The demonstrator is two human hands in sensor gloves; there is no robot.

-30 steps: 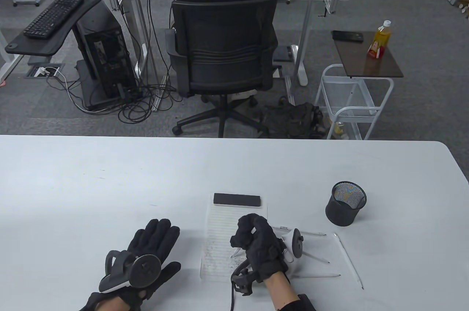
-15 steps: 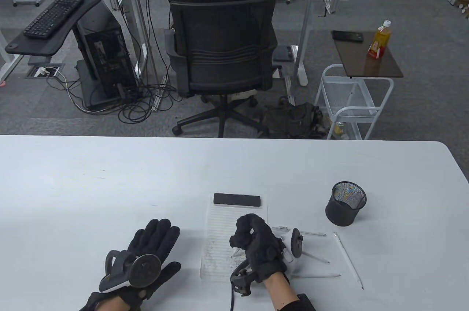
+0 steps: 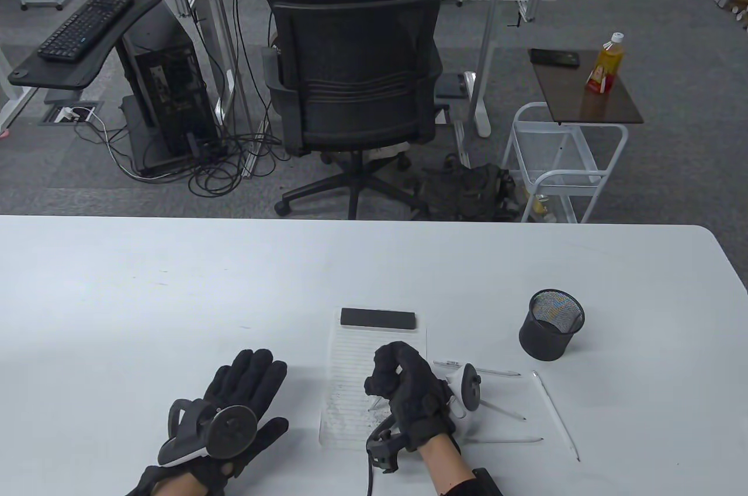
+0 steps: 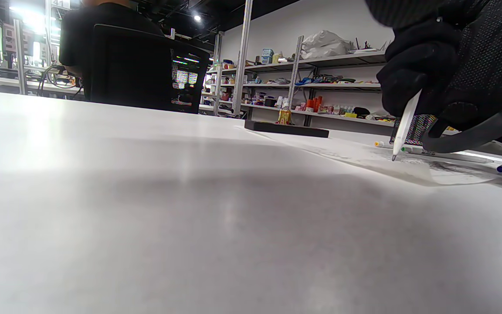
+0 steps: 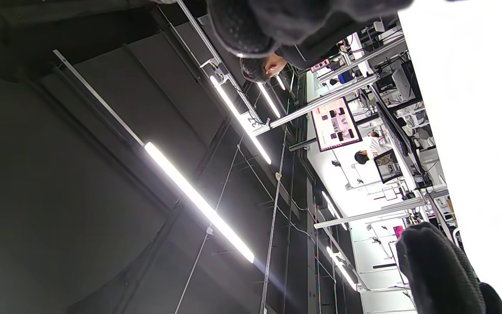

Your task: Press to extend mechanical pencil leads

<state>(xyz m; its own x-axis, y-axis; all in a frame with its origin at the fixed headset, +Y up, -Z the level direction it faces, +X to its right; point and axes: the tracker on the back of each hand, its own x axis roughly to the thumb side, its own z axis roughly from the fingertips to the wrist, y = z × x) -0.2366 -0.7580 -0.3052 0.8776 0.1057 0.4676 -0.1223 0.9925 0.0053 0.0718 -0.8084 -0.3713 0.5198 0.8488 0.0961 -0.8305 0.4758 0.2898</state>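
Over the notepad (image 3: 374, 379), right hand (image 3: 409, 391) gripping steeply tilted pencil (image 4: 403, 126), tip down, left hand (image 3: 234, 402) flat, fingers spread.

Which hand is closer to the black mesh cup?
Right. The right hand holds a pencil over the notepad, just left of the mesh cup; the left hand lies flat, farther left.

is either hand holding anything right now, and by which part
The right hand grips a white mechanical pencil around its upper barrel, tip down at the lined paper. The left hand rests flat on the table, holding nothing.
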